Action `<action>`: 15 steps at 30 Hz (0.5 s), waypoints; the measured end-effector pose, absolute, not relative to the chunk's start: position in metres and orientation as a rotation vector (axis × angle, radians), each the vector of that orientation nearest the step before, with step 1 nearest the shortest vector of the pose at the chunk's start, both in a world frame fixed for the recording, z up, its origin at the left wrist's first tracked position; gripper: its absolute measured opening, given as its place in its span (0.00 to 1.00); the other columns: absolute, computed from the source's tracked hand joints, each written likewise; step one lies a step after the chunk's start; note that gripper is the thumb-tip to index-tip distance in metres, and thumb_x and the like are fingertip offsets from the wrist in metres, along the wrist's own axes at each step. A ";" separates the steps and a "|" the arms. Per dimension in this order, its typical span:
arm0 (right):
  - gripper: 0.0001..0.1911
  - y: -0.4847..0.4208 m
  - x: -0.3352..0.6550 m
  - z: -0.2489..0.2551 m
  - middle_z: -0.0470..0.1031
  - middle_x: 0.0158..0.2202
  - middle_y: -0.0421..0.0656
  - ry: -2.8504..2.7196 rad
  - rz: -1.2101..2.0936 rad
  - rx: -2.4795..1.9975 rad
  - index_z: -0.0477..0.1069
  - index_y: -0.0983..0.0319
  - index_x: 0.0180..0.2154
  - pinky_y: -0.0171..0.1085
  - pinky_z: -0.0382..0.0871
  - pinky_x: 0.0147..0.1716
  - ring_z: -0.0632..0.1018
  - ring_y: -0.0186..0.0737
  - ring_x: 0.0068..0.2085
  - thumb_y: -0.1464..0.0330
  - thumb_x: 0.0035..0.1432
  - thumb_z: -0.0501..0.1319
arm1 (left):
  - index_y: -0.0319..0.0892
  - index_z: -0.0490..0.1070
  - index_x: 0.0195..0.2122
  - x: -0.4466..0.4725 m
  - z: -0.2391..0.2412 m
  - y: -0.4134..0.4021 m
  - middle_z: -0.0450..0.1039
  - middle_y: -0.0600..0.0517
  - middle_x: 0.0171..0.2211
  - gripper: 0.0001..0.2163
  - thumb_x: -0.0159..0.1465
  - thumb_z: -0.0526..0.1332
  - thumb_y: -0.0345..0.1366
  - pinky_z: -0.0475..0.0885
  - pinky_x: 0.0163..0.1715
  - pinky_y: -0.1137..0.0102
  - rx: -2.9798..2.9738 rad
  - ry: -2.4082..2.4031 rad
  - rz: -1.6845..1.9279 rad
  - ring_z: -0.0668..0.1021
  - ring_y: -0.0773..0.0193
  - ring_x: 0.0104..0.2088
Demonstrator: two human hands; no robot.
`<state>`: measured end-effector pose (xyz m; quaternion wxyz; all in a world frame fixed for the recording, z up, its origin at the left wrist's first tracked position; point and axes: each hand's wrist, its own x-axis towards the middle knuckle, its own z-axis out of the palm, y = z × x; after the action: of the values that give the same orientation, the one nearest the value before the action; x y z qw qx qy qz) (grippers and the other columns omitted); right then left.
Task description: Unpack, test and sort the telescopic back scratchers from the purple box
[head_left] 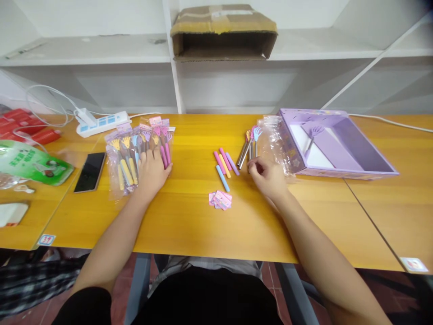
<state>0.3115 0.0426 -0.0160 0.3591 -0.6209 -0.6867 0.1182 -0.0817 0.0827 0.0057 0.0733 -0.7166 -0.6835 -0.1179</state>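
Note:
My left hand (151, 172) lies flat, fingers spread, on a row of clear packets (135, 151) that hold small scratchers with coloured handles. My right hand (265, 175) is curled near the lower ends of several loose metal scratchers (248, 146) with coloured claw heads; its fingertips pinch at one end, though what they hold is hard to see. Between the hands lie several loose coloured handle sleeves (223, 164) and a small pile of pink paper tags (220, 200).
An open purple box (341, 144) with one scratcher inside stands at the right, clear wrapping (275, 142) beside it. A black phone (90, 171), a white power strip (101, 123), a green pouch (32, 163) and red packs sit left. A cardboard box (223, 31) rests on the shelf.

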 end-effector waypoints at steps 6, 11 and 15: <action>0.09 0.037 0.304 -0.013 0.79 0.29 0.42 -1.996 0.338 -1.411 0.76 0.59 0.36 0.37 0.66 0.33 0.76 0.39 0.28 0.67 0.67 0.59 | 0.31 0.60 0.72 -0.084 0.004 0.084 0.69 0.30 0.58 0.37 0.68 0.67 0.47 0.72 0.60 0.43 -2.087 -2.102 -0.466 0.74 0.32 0.60; 0.09 0.034 0.298 -0.014 0.79 0.30 0.42 -2.066 0.371 -1.344 0.76 0.60 0.37 0.37 0.65 0.33 0.76 0.38 0.28 0.68 0.69 0.59 | 0.28 0.59 0.73 -0.087 0.006 0.086 0.72 0.28 0.58 0.34 0.69 0.65 0.38 0.73 0.61 0.43 -2.110 -2.141 -0.456 0.75 0.32 0.61; 0.08 0.035 0.298 -0.019 0.79 0.31 0.42 -2.074 0.384 -1.327 0.76 0.60 0.38 0.37 0.64 0.32 0.76 0.38 0.28 0.69 0.70 0.59 | 0.27 0.59 0.72 -0.083 0.011 0.085 0.71 0.27 0.61 0.35 0.66 0.65 0.34 0.76 0.60 0.47 -2.072 -2.227 -0.439 0.78 0.35 0.61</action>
<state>0.2979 0.0352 -0.0190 0.3190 -0.5047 -0.7888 0.1461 -0.0830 0.0850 0.0107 0.0341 -0.6738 -0.7242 -0.1426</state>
